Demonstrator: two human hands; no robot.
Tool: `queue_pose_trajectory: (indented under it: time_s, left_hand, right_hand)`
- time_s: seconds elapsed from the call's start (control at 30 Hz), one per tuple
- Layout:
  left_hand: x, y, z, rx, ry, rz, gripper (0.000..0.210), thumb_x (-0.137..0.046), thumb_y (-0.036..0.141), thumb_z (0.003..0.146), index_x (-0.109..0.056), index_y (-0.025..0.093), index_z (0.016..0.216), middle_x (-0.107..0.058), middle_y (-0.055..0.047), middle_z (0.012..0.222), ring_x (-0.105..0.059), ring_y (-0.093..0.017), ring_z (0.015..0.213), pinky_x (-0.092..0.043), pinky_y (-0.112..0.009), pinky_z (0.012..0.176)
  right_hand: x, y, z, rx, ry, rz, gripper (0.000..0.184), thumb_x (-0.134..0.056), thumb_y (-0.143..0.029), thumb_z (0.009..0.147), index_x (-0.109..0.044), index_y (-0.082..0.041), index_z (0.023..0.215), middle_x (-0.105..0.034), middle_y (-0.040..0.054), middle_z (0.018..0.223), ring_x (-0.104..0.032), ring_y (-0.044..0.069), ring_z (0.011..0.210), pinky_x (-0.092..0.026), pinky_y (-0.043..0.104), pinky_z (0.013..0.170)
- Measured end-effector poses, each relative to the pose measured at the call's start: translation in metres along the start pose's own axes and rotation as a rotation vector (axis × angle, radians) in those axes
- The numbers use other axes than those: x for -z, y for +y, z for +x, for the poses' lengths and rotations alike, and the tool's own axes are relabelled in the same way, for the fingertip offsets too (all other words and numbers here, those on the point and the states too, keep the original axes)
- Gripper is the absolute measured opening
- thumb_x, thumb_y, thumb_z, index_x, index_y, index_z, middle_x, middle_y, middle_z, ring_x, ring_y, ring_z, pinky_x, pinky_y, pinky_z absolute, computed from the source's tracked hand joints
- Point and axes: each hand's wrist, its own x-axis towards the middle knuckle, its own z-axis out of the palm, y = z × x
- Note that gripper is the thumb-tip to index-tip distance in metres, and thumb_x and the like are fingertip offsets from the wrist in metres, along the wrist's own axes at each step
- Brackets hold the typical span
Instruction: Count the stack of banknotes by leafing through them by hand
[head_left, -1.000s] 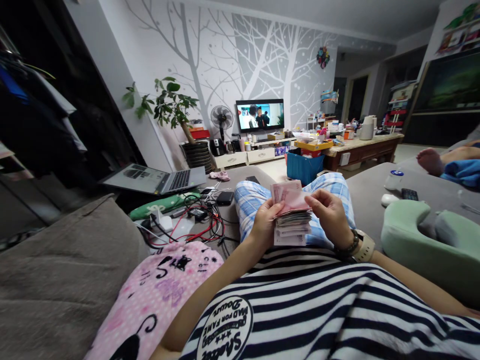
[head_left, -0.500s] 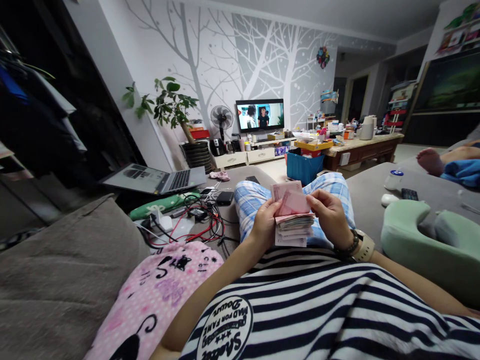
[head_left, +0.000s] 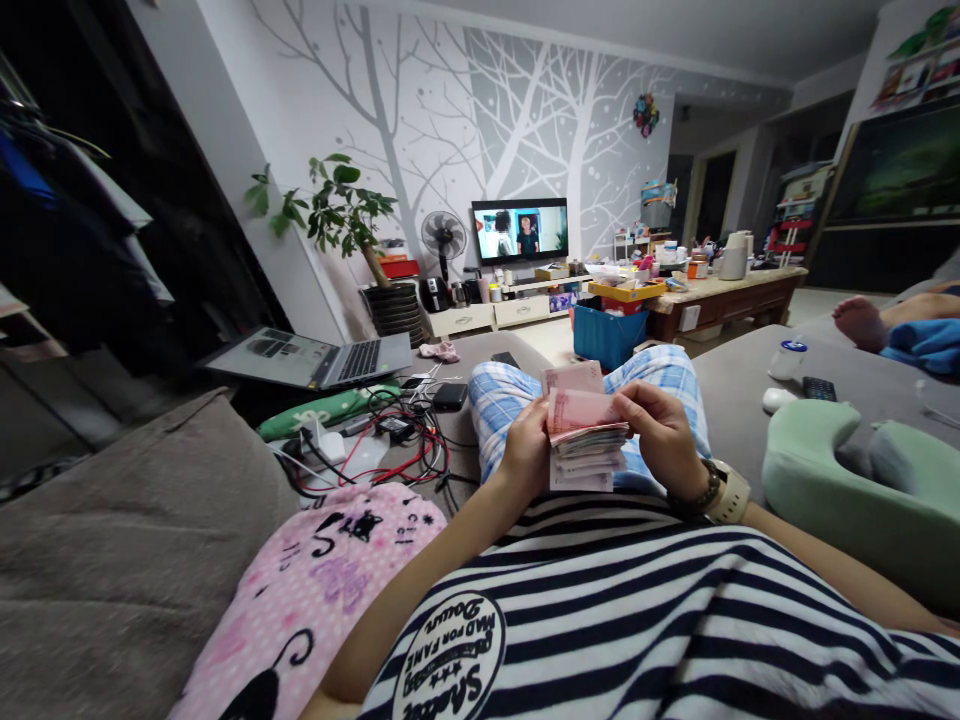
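Note:
A folded stack of pinkish banknotes is held above my lap, its layered edges facing me. My left hand is closed around the stack's left side. At the upper right corner of a reddish note, my right hand pinches with thumb and forefinger. Behind that note another pale pink one stands up. A bracelet and a pale watch are on my right wrist. Below the hands lie my blue plaid trousers.
To the left are an open laptop, tangled cables and a pink blanket. On the right lie a green neck pillow, a jar, a white mouse and a remote. Another person's bare foot rests beyond.
The top note has come down toward me, from standing tilted to lying flatter over the stack. My left thumb has shifted behind it; my right hand stays at its corner.

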Motion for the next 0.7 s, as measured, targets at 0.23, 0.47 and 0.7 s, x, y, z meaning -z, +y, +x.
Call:
queue_pose_trajectory:
  time_s: [0.23,0.47,0.7]
  left_hand:
    - [0.0035,-0.0006,0.0021,0.050,-0.018,-0.055,0.014,-0.071,0.032,0.072,-0.065,0.020,0.076,-0.071,-0.004,0.074,-0.067,-0.030,0.097,-0.057,-0.040,0.078]
    - [0.0039,-0.0013,0.0055,0.098,-0.009,-0.118,0.020,-0.073,0.031,0.067,-0.063,0.019,0.080,-0.072,-0.007,0.081,-0.068,-0.032,0.098,-0.057,-0.043,0.080]
    - [0.0009,0.0010,0.0045,0.063,0.013,-0.126,0.019,-0.072,0.028,0.066,-0.063,0.017,0.079,-0.073,-0.008,0.078,-0.068,-0.032,0.097,-0.056,-0.044,0.083]
  right_hand:
    - [-0.0013,-0.0041,-0.0011,0.015,-0.050,0.010,0.026,-0.061,-0.040,0.086,-0.062,-0.020,0.070,-0.060,-0.0002,0.063,-0.045,0.012,0.054,-0.036,0.026,0.051]
    - [-0.0001,-0.0030,-0.0025,0.027,-0.078,0.007,0.028,-0.060,-0.042,0.087,-0.061,-0.020,0.069,-0.056,-0.0004,0.061,-0.043,0.013,0.054,-0.035,0.027,0.051]
    - [-0.0009,-0.0059,-0.0025,0.043,-0.087,0.002,0.029,-0.060,-0.042,0.087,-0.060,-0.020,0.067,-0.054,-0.0005,0.060,-0.042,0.013,0.054,-0.035,0.027,0.051]
